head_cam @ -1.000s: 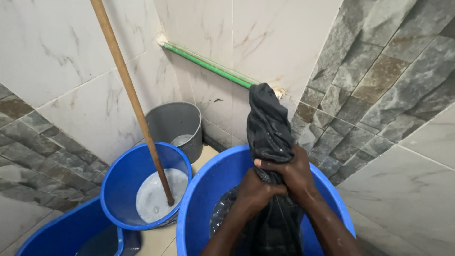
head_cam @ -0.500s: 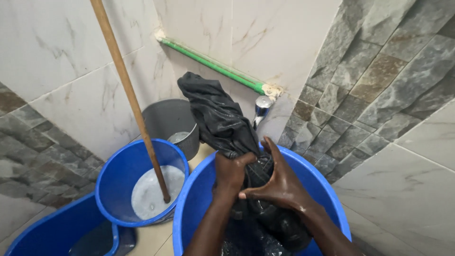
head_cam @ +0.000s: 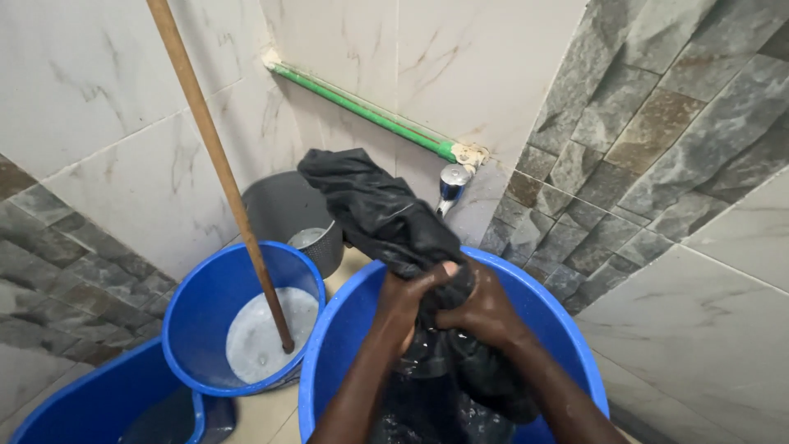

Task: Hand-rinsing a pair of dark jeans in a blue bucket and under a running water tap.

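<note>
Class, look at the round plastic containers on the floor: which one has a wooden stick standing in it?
The smaller blue plastic bucket holding milky water, left of the big blue basin. The grey bucket behind holds no stick.

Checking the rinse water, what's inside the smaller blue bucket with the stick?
The smaller blue bucket holds cloudy, soapy water and the lower end of a wooden stick. The stick's tip and the bucket's bottom are hidden underwater.
</note>
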